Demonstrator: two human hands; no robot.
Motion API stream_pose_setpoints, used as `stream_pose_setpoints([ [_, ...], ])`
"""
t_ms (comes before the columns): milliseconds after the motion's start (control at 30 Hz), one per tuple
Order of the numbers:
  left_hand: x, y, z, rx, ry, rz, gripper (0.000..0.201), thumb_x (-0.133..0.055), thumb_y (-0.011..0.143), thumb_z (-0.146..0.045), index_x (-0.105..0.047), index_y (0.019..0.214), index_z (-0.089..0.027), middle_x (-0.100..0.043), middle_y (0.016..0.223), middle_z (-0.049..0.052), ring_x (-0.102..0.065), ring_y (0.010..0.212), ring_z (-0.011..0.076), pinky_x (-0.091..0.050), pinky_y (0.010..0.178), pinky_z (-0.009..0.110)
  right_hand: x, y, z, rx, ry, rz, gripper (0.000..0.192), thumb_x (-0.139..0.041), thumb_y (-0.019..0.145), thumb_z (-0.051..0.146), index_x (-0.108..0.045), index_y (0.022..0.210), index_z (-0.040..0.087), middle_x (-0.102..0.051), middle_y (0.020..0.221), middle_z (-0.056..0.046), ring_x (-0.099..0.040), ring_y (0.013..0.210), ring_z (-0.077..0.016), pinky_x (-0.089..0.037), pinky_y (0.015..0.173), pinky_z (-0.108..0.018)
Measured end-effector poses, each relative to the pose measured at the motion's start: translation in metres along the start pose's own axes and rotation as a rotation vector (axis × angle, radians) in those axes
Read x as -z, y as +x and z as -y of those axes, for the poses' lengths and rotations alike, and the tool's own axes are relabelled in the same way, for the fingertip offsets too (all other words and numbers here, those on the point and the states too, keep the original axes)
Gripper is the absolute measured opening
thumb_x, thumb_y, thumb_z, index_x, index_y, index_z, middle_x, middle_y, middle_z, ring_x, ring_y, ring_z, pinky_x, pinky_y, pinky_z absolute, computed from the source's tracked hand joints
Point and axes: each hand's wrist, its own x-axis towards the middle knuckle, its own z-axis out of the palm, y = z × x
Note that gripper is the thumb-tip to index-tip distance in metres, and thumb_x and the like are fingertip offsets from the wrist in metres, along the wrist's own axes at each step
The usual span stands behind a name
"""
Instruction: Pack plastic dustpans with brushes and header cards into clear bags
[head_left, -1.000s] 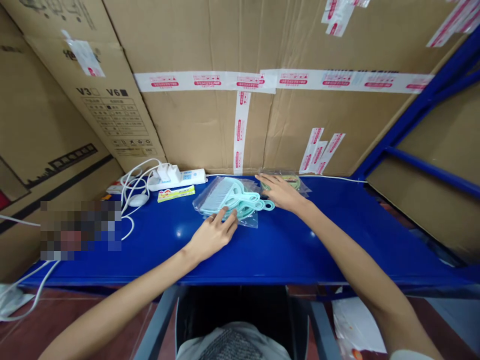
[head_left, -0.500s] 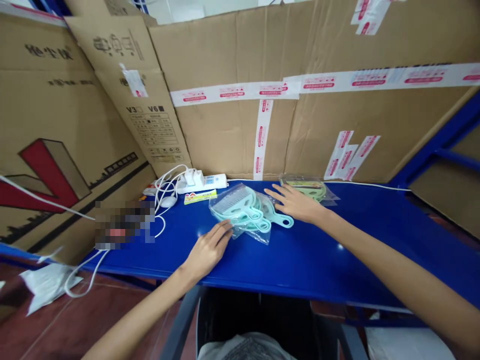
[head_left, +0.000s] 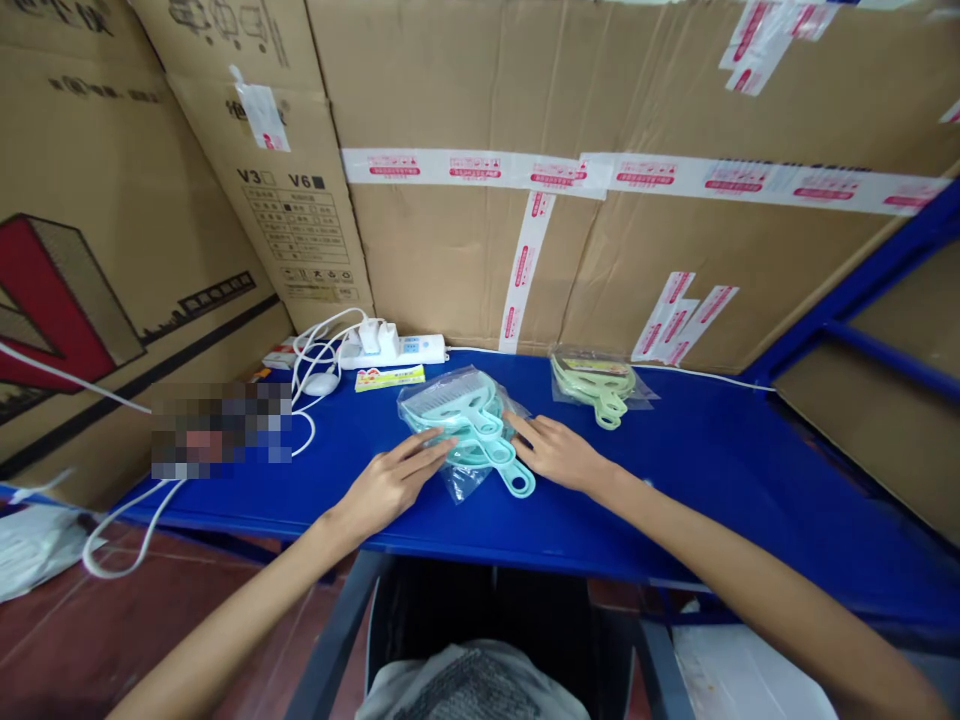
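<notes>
A stack of pale teal dustpan-and-brush sets (head_left: 471, 402) in clear plastic bags lies on the blue table, with the ringed handles fanned toward the front right. At the stack's lower left edge, my left hand (head_left: 386, 488) rests with its fingers stretched out, the tips touching the bag. My right hand (head_left: 559, 452) is on the other side, its fingers extended against the right edge near the handles. Neither hand is wrapped round anything. Farther back on the right, a bagged light green dustpan-and-brush set (head_left: 596, 382) lies apart from both hands.
Behind the stack are a white power strip (head_left: 409, 349) with tangled cables and a small yellow packet (head_left: 388, 377). Tall cardboard panels (head_left: 442, 250) wall the back and left of the blue table (head_left: 697, 470). A blurred patch (head_left: 221, 430) covers something at the left.
My right hand has come left and nearer, off the green set, to the teal stack. One teal handle has swung in beside the others. The view has tilted slightly down.
</notes>
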Motion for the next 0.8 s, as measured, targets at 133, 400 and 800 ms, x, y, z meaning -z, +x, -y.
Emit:
stream_pose_setpoints([
  [133, 0.015, -0.016, -0.01, -0.034, -0.104, -0.049, 0.041, -0.05, 0.105, -0.005, -0.063, 0.142, -0.016, -0.073, 0.139, 0.011, -0.054, 0.149, 0.0266, -0.06, 0.114, 0.045, 0.008, 0.002, 0.011, -0.084, 0.026, -0.084, 0.019, -0.059, 0.1, 0.012, -0.074, 0.111, 0.019, -0.067, 0.14, -0.022, -0.068, 0.117, -0.0333, -0.059, 0.091, -0.05],
  [400, 0.002, -0.014, -0.074, 0.136, 0.335, 0.09, 0.034, -0.069, 0.099, -0.021, -0.071, 0.132, -0.02, -0.063, 0.151, 0.016, -0.028, 0.16, 0.0487, -0.064, 0.103, 0.058, -0.004, 0.003, -0.008, 0.109, 0.128, -0.122, 0.02, -0.061, 0.099, 0.007, -0.074, 0.105, 0.022, -0.073, 0.135, -0.013, -0.049, 0.151, -0.034, -0.05, 0.117, -0.064],
  [800, -0.018, 0.027, -0.079, 0.48, 0.444, 0.104, 0.039, -0.063, 0.092, -0.016, -0.076, 0.127, -0.007, -0.068, 0.137, 0.025, -0.046, 0.149, 0.0536, -0.041, 0.119, 0.068, -0.02, 0.018, -0.023, 0.193, 0.042, -0.031, 0.035, -0.064, 0.101, 0.035, -0.077, 0.119, 0.008, -0.072, 0.136, -0.023, -0.06, 0.139, -0.0421, -0.042, 0.121, -0.068],
])
